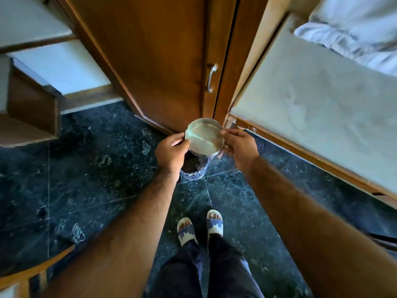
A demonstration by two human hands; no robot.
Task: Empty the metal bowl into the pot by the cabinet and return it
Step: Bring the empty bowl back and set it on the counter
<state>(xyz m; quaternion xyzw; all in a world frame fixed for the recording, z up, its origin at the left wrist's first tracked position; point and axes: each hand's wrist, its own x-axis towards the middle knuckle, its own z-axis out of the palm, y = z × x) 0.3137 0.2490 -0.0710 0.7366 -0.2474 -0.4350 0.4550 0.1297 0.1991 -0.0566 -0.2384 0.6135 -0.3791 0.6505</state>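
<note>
The metal bowl hangs in the air between both hands, held by its rim and roughly level with a slight tilt, its shiny inside facing up at the camera. It sits directly above the pot, a dark-filled container with a patterned blue-and-white wall that stands on the floor just in front of the wooden cabinet. Part of the pot is hidden under the bowl and the left hand.

The left hand pinches the bowl's left edge, fingers closed on the rim. The right hand does the same on the opposite edge, its fingers narrow and clamped to the metal. Whether the bowl holds liquid I cannot tell for sure; the surface gleams as if it could be wet or simply polished.

Around this, the cabinet door with its metal handle rises behind the pot, a bed frame runs along the right, and the person's sandalled feet stand well back from the pot.

The risk I see lies in the pour. The pot's mouth looks no wider than the bowl, so a quick tip could send the contents over its wall onto the floor or against the cabinet base. The rim-only pinch is also thin purchase; a wet edge could slip as the bowl turns.
</note>
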